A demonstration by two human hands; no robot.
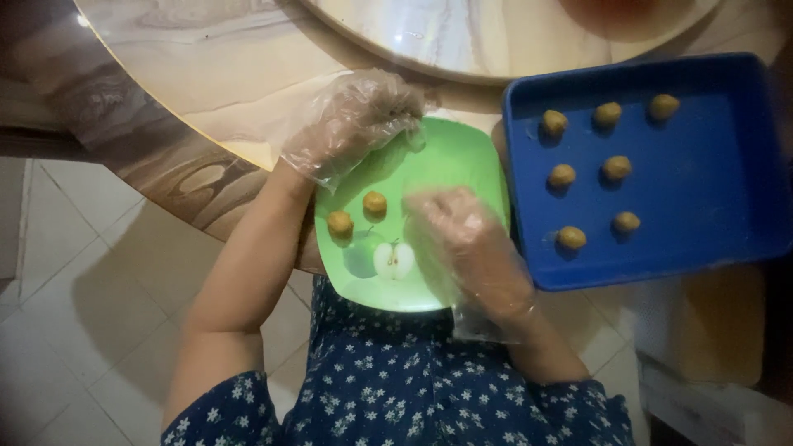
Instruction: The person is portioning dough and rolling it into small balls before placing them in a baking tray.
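A green square plate [446,157] with an apple picture sits at the near edge of the round marbled bench [206,91], holding two small brown dough balls [357,214] on its left part. The left hand [355,120], in a clear plastic glove, rests at the plate's far left corner, fingers curled in; whether they hold anything cannot be told. The gloved right hand [467,239] lies over the plate's right side, fingers loosely bent, their hold unclear. Just right of the plate, a blue rectangular tray [710,206] carries seven more balls [615,168] in rows.

Both my hands wear loose clear plastic gloves: my left hand [357,124] is curled closed, forearm bare; my right hand [467,244] lies palm-down, fingers loosely bent.
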